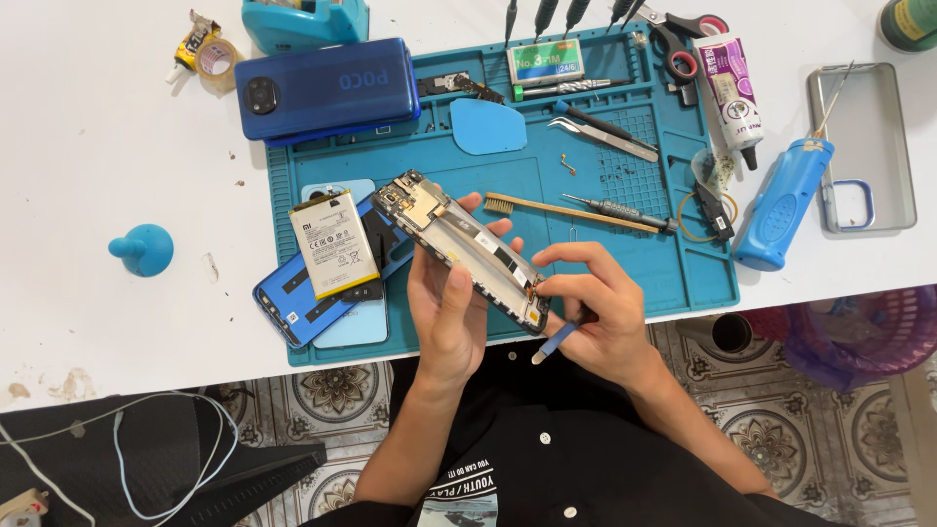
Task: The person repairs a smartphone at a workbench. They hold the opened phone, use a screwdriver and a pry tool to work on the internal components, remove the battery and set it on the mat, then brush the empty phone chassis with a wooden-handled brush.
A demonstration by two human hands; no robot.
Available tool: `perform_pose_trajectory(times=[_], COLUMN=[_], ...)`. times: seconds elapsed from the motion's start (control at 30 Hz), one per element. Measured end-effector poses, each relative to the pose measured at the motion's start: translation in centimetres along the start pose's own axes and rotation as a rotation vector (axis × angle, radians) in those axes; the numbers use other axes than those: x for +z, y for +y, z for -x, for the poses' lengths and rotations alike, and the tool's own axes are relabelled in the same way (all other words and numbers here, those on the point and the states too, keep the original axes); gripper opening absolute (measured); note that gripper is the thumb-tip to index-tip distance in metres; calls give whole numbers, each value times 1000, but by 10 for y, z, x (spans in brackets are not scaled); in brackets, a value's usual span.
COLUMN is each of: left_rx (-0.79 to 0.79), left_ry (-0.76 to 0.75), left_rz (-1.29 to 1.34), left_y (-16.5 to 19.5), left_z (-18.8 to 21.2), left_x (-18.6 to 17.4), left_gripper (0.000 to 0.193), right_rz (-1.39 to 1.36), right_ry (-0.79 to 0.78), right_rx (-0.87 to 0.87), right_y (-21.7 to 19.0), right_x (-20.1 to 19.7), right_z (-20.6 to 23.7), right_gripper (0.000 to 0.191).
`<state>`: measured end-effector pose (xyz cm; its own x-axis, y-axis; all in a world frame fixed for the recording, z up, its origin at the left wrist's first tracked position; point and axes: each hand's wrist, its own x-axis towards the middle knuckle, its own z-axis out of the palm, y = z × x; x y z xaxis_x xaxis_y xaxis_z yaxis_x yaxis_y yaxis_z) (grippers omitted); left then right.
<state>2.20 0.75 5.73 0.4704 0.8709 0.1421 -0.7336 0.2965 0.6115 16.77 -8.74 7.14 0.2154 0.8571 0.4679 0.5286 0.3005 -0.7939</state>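
- The opened phone frame (464, 249) is held above the near edge of the teal work mat (664, 278), tilted, its upper end towards the far left.
- It is cradled from beneath by the left hand (451, 312), fingers curled closed around its long sides, palm turned up.
- The right hand (597, 303) is pinched shut on a blue-tipped tool (554, 344) at the frame's lower corner, wrist bent inward.
- On the mat's left part, one battery (334, 244) is seen lying on one blue back cover (298, 307).
- One dark blue phone (327, 90) lies across the mat's far left corner.
- One brush (561, 210) and one pair of scissors (678, 44) are counted on the mat.
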Motion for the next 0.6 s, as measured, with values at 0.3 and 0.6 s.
perform_pose_trajectory(times=[0.3,0.6], left_rx=[-7,48], left_ry=[-15,-15], left_rz=[-85,-198], left_y=[-1,1], left_z=[0,0], left_x=[1,5], left_gripper=[70,81], right_rz=[-15,10], right_ry=[-47,-12], right_rx=[34,21], right_y=[-2,-7], right_x=[-6,-7], right_z=[-1,-2], right_gripper=[25,26])
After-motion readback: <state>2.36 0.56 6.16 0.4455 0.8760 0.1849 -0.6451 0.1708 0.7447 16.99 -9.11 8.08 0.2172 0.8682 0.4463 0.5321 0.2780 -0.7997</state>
